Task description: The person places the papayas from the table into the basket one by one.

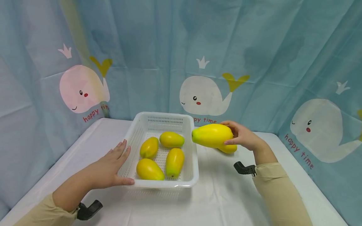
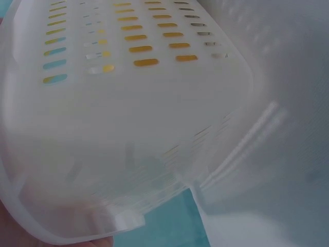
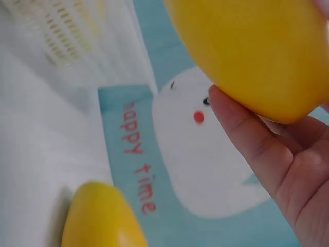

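Observation:
My right hand (image 1: 244,137) grips a yellow papaya (image 1: 212,135) with a green tip by its right end, thumb on the near side. It is raised just right of a white plastic basket (image 1: 181,184). My left hand (image 1: 107,168) lies along the basket's left side, fingers spread, thumb on the front left rim. Inside the basket lie several smaller-looking papayas (image 1: 174,163). Another papaya (image 1: 229,149) rests on the table, partly hidden behind the held one. The right wrist view shows the thumb (image 3: 252,136) pressed against the held papaya's skin.
A white cloth (image 1: 220,201) covers the table. Behind and on both sides hangs a light blue curtain (image 1: 150,56) printed with whales. Slotted basket walls (image 2: 128,108) fill much of the left wrist view. Each wrist carries a black camera mount (image 1: 244,168).

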Action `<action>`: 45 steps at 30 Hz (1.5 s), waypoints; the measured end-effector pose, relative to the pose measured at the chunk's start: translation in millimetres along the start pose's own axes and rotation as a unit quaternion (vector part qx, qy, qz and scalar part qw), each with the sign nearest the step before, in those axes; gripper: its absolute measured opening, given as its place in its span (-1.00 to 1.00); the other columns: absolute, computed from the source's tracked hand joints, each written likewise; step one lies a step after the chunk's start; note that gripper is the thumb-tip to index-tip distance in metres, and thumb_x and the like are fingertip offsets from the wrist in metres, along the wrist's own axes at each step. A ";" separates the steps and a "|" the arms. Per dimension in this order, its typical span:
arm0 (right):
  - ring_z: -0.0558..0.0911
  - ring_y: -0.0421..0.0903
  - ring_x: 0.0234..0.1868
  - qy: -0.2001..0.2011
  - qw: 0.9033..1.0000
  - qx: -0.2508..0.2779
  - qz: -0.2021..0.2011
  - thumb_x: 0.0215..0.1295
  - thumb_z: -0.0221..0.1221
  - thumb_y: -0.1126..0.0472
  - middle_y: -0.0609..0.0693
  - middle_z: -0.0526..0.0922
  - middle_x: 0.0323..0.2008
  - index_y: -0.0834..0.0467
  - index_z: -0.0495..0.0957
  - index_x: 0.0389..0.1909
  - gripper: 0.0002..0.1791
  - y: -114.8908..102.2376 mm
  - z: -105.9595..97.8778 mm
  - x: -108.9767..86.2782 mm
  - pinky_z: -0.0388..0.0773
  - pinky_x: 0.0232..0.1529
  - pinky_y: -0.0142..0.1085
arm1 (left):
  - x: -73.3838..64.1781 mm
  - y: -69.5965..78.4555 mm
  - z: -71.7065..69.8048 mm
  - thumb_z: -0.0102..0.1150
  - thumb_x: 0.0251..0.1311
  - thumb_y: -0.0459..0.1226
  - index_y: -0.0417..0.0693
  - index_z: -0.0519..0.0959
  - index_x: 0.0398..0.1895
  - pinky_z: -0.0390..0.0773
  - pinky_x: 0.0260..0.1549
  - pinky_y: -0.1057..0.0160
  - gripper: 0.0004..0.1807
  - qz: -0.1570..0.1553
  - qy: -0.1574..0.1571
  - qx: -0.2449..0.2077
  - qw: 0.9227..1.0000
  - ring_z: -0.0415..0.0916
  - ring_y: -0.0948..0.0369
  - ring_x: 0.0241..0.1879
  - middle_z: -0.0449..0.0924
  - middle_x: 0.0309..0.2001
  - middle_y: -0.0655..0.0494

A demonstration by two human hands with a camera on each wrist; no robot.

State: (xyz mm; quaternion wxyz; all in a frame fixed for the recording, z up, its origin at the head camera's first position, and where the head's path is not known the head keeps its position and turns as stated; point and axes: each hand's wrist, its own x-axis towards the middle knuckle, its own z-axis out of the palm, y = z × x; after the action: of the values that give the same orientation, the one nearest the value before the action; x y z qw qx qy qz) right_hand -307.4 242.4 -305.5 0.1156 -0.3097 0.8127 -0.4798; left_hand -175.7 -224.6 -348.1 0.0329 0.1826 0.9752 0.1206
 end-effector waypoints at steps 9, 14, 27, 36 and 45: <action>0.48 0.08 -0.06 -0.032 0.999 -0.017 -0.034 -0.04 0.37 0.25 0.08 0.42 0.07 0.08 0.29 0.20 -0.27 -23.8 18.3 35.8 0.51 -0.04 -0.20 | 1.2 -1.8 2.1 0.04 -0.32 0.47 -0.25 -0.06 0.39 -0.13 0.23 -0.23 0.33 0.001 -0.002 -0.004 1.000 -0.28 -0.14 0.39 -0.36 0.43 -0.19; 0.48 0.06 -0.08 -0.050 0.998 -0.026 -0.032 -0.02 0.37 0.23 0.04 0.44 0.05 0.03 0.31 0.18 -0.31 -36.2 29.8 56.1 0.51 -0.05 -0.17 | 1.5 -2.5 2.5 0.04 -0.33 0.47 -0.24 -0.06 0.40 -0.12 0.23 -0.23 0.33 0.003 0.001 -0.006 1.000 -0.29 -0.14 0.39 -0.36 0.43 -0.18; 0.50 -0.03 -0.07 -0.085 0.995 -0.049 -0.027 0.00 0.36 0.20 -0.01 0.46 0.03 -0.01 0.31 0.17 -0.33 -53.9 57.8 94.4 0.51 -0.05 -0.22 | 1.9 -0.6 0.0 0.06 -0.31 0.45 -0.24 -0.05 0.40 -0.11 0.21 -0.24 0.31 0.002 -0.002 -0.010 1.000 -0.29 -0.15 0.39 -0.36 0.43 -0.19; 0.50 -0.09 -0.06 -0.107 0.990 -0.085 -0.026 -0.02 0.37 0.11 -0.07 0.42 0.06 -0.04 0.32 0.16 -0.32 -58.6 72.6 105.8 0.49 -0.03 -0.26 | 1.3 0.2 -1.5 0.05 -0.32 0.46 -0.21 -0.06 0.40 -0.10 0.20 -0.25 0.31 -0.002 -0.001 -0.007 1.000 -0.31 -0.14 0.39 -0.38 0.44 -0.16; 0.52 -0.13 0.02 -0.099 0.991 -0.079 0.037 0.08 0.30 0.08 -0.04 0.42 0.11 -0.10 0.30 0.20 -0.37 -55.7 74.7 105.1 0.49 0.01 -0.25 | 1.7 -0.6 0.7 0.05 -0.31 0.46 -0.22 -0.07 0.40 -0.12 0.22 -0.24 0.32 -0.002 -0.001 -0.008 1.000 -0.31 -0.13 0.39 -0.38 0.43 -0.17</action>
State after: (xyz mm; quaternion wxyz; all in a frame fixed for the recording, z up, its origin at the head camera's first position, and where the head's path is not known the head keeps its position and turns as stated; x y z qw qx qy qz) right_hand -331.4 105.6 -285.0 0.1879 -0.3337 0.8435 -0.3765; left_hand -177.4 -224.4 -349.0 0.0352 0.1805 0.9746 0.1279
